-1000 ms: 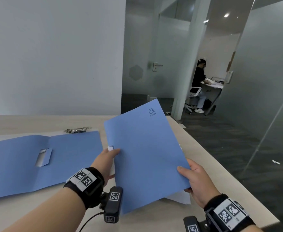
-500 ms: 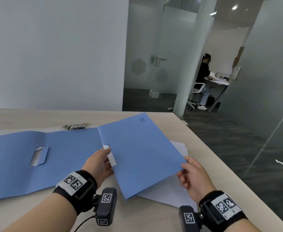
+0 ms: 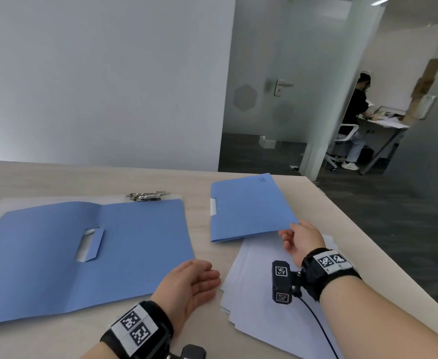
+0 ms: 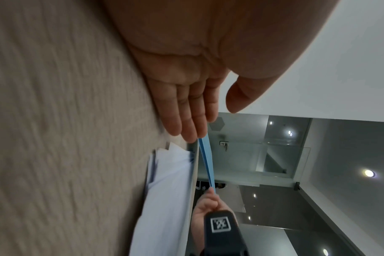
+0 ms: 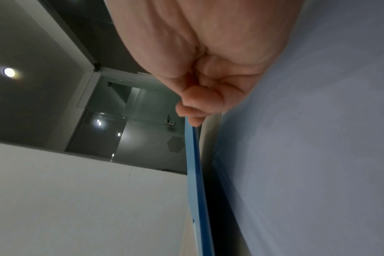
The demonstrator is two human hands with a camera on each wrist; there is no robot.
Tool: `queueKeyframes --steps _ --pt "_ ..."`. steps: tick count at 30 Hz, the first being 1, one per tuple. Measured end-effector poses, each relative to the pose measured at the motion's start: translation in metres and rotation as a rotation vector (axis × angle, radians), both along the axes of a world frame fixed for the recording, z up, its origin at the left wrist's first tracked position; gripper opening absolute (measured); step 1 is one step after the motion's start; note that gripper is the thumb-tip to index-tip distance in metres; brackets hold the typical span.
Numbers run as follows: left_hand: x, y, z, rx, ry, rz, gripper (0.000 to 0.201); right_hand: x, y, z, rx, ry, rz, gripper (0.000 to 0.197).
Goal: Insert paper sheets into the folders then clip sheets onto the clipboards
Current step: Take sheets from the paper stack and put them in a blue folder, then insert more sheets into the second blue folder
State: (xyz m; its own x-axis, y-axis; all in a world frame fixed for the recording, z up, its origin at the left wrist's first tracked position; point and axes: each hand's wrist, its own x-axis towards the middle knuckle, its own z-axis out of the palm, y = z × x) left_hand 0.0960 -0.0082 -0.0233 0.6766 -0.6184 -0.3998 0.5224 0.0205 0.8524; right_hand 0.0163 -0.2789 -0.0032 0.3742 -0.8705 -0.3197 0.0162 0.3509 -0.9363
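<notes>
Sheets of loose white paper [image 3: 272, 288] lie nearest on the counter [image 3: 202, 182], uninserted. Left hand [image 3: 189, 286] hovers flat and empty; right hand [image 3: 302, 238] pinches the closed blue folder [image 3: 249, 208], seemingly filled. Left, an open folder [image 3: 83, 255] covers unloaded clipboards [image 3: 147, 196]. Judged about halfway.

I can't read a single word or number anywhere. The closed blue folder [image 3: 249, 208] carries a small dark logo at its far corner, too small for me to make out, and the wristbands [image 3: 137, 330] and wrist camera [image 3: 281, 281] show only black-and-white square marker codes, no lettering.
</notes>
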Motion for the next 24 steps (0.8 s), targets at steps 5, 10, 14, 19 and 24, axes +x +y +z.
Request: queueKeyframes --steps 5,10,14,19,24 --pt "0.0 -0.001 -0.002 0.002 -0.023 -0.012 0.023 0.03 0.001 0.002 0.043 -0.014 0.062 0.029" --pt "-0.001 0.001 -0.003 -0.005 -0.037 -0.023 0.021 0.015 0.009 -0.002 0.099 -0.038 0.125 0.026" --pt "-0.005 -0.001 -0.001 0.018 -0.076 -0.048 0.021 -0.034 0.012 0.002 0.075 -0.023 0.105 0.019" --pt "-0.016 -0.009 -0.002 0.154 -0.28 -0.104 0.021 -0.109 0.021 0.009 -0.295 0.254 0.057 0.015" --pt "-0.042 -0.027 -0.002 0.384 -0.643 -0.317 0.041 -0.173 0.036 0.004 -0.221 0.331 0.111 0.017"
